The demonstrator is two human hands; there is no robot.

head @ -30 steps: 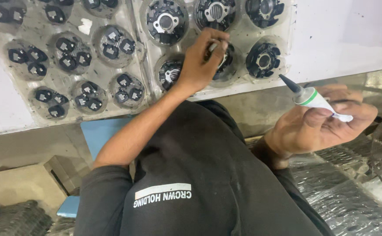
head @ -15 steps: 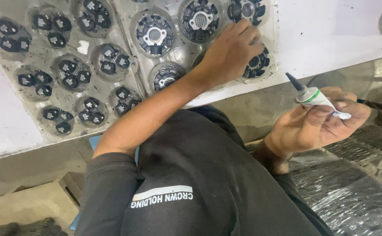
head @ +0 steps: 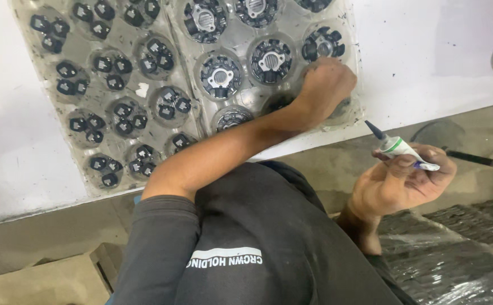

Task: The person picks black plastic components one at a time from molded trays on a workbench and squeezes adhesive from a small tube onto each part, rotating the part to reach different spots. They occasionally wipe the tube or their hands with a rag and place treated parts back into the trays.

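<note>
My left hand (head: 324, 89) reaches over a clear plastic tray (head: 193, 121) lying on a white surface. Its fingers are curled down over a round black part (head: 341, 107) in a pocket at the tray's right edge, and the hand hides most of that part. My right hand (head: 400, 183) is raised off to the right, clear of the tray. It grips a small white tube (head: 400, 148) with a green band and a black nozzle that points up and left.
The tray's right pockets hold round black and silver parts (head: 270, 59). Its left pockets hold several small black pieces (head: 116, 124). The white surface (head: 427, 51) ends at an edge near my chest. Dark foil-wrapped stacks (head: 461, 260) sit lower right, a cardboard box (head: 37, 282) lower left.
My left hand has moved rightward across the tray, from a middle pocket to the one at the right edge. The right hand still holds the tube, nearly still.
</note>
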